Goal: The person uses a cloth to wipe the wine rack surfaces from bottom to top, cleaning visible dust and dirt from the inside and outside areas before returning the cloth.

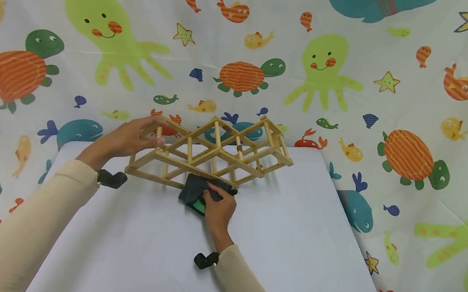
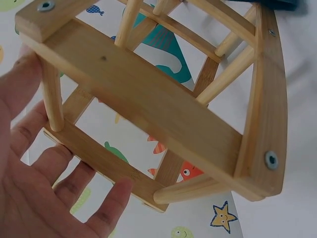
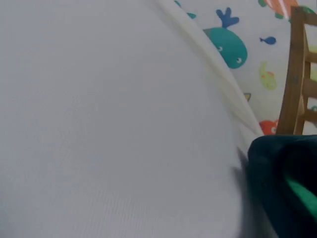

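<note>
A wooden lattice rack (image 1: 218, 151) of slats and dowels stands at the back of the white table. My left hand (image 1: 126, 138) grips its left end; in the left wrist view the thumb and fingers of that hand (image 2: 49, 193) lie around the end frame, near a flat slat (image 2: 138, 104). At the rack's front lower edge, my right hand (image 1: 219, 212) pinches a dark, folded cloth (image 1: 191, 189) with a green inner side. The right wrist view shows part of this dark teal cloth (image 3: 267, 168) beside the rack, with the right hand out of sight.
The white tabletop (image 1: 292, 245) extends in front and to the right of the rack. Behind it hangs a curtain (image 1: 210, 35) printed with sea animals. Dark wrist cameras are strapped to both sleeves.
</note>
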Demonstrator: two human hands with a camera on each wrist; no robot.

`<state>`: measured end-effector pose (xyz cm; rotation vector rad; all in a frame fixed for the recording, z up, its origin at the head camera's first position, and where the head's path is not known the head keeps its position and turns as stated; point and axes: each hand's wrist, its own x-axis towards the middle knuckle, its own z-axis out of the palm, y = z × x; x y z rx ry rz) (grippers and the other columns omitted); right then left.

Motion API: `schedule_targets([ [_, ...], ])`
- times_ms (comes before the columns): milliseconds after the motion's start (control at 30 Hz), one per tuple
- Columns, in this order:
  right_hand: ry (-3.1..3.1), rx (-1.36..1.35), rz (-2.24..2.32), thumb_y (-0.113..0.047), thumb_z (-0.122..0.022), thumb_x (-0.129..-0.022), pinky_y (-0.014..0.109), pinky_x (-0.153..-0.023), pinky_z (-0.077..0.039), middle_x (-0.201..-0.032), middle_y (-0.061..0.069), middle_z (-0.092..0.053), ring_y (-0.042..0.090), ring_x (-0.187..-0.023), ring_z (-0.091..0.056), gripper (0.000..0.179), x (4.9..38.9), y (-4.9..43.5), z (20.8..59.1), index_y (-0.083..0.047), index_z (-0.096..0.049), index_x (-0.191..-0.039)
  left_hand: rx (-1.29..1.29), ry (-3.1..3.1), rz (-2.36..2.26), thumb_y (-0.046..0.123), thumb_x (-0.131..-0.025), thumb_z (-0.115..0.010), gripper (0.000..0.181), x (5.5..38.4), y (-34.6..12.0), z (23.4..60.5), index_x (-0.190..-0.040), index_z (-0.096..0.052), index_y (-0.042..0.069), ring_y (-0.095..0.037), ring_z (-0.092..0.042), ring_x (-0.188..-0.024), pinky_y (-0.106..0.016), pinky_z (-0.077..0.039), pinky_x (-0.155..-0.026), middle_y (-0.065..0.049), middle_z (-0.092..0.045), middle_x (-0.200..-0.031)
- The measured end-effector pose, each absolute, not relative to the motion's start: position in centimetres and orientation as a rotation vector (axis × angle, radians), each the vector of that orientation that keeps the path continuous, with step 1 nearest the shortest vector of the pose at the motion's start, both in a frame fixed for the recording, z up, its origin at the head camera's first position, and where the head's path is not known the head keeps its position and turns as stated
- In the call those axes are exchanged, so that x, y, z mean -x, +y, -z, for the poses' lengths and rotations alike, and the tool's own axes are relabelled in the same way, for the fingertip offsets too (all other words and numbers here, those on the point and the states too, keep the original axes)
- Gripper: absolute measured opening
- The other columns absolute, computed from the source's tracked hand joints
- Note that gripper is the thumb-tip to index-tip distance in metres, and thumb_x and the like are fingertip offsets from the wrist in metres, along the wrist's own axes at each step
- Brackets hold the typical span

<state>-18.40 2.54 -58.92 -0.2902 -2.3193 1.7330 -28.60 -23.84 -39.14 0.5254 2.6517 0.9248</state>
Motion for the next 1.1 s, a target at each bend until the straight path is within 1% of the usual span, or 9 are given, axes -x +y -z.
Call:
schedule_targets([
  [100,-2.413,0.334,-1.649,-0.019,-0.086,-0.09,0.049,-0.113,-0.052,-0.115,-0.005,-0.082,0.023,-0.123,-0.071,0.022,18.8,2.9,58.9,-0.036,-0.085,-0.105,-0.507,2.66,-0.907,0.05,-0.102,-0.067,0.069,28.7,-23.6,38.9,-0.158,-0.045,0.017,-0.057,-0.029,-0.155,-0.085,-0.026,-0.116,-0.024,-0.035,-0.17],
  [233,-2.657,0.225,-1.555,-0.022,-0.087,-0.089,0.048,-0.108,-0.055,-0.118,-0.004,-0.081,0.025,-0.123,-0.071,0.021,18.6,3.4,59.1,-0.038,-0.086,-0.104,-0.516,2.651,-0.913,0.046,-0.103,-0.067,0.067,28.7,-23.5,39.0,-0.158,-0.044,0.015,-0.057,-0.027,-0.156,-0.084,-0.024,-0.117,-0.025,-0.033,-0.171],
  [400,-2.397,0.098,-1.577,-0.018,-0.086,-0.09,0.046,-0.111,-0.053,-0.111,-0.01,-0.081,0.019,-0.119,-0.072,0.026,17.7,4.1,58.9,-0.038,-0.085,-0.108,-0.527,2.643,-0.919,0.049,-0.103,-0.067,0.066,28.8,-23.3,39.0,-0.158,-0.045,0.018,-0.056,-0.027,-0.156,-0.084,-0.025,-0.116,-0.023,-0.034,-0.171],
  [467,-2.216,0.02,-1.591,-0.014,-0.085,-0.09,0.045,-0.108,-0.055,-0.112,-0.006,-0.081,0.019,-0.116,-0.073,0.028,17.5,4.4,58.6,-0.034,-0.085,-0.109,-0.512,2.647,-0.913,0.051,-0.102,-0.067,0.068,28.9,-23.4,38.9,-0.158,-0.045,0.02,-0.056,-0.029,-0.155,-0.085,-0.026,-0.115,-0.022,-0.035,-0.17],
  [600,-2.025,-0.051,-1.569,-0.008,-0.083,-0.091,0.043,-0.1,-0.061,-0.121,0.008,-0.077,0.024,-0.117,-0.074,0.028,17.7,4.9,57.7,-0.026,-0.085,-0.112,-0.482,2.652,-0.903,0.051,-0.102,-0.067,0.069,28.8,-23.6,38.7,-0.159,-0.044,0.021,-0.055,-0.03,-0.154,-0.085,-0.027,-0.115,-0.022,-0.035,-0.171],
  [667,-2.065,-0.003,-1.539,-0.01,-0.083,-0.092,0.044,-0.102,-0.061,-0.123,0.009,-0.076,0.025,-0.118,-0.073,0.028,18.0,5.3,57.5,-0.027,-0.085,-0.113,-0.484,2.658,-0.904,0.05,-0.102,-0.067,0.068,28.8,-23.7,38.7,-0.159,-0.044,0.02,-0.055,-0.029,-0.155,-0.085,-0.026,-0.115,-0.022,-0.034,-0.171],
  [733,-2.156,0.085,-1.505,-0.013,-0.083,-0.092,0.045,-0.105,-0.058,-0.121,0.007,-0.078,0.025,-0.119,-0.073,0.027,18.4,5.9,57.5,-0.031,-0.085,-0.112,-0.485,2.66,-0.904,0.051,-0.102,-0.067,0.068,28.7,-23.6,38.8,-0.158,-0.044,0.021,-0.055,-0.028,-0.156,-0.085,-0.025,-0.116,-0.021,-0.035,-0.171],
  [900,-2.339,0.347,-1.449,-0.017,-0.085,-0.09,0.055,-0.11,-0.053,-0.115,0.001,-0.082,0.028,-0.122,-0.072,0.023,18.9,8.5,58.4,-0.032,-0.086,-0.108,-0.497,2.648,-0.914,0.052,-0.102,-0.066,0.067,28.8,-23.2,38.9,-0.158,-0.044,0.021,-0.055,-0.028,-0.156,-0.084,-0.025,-0.117,-0.02,-0.035,-0.171],
  [1100,-2.51,0.588,-1.285,-0.021,-0.086,-0.09,0.057,-0.097,-0.059,-0.118,0.004,-0.081,0.035,-0.12,-0.072,0.02,19.1,11.1,59.0,-0.03,-0.086,-0.108,-0.479,2.648,-0.909,0.05,-0.103,-0.066,0.067,28.6,-23.4,38.9,-0.159,-0.044,0.02,-0.056,-0.026,-0.156,-0.085,-0.024,-0.116,-0.022,-0.033,-0.172],
])
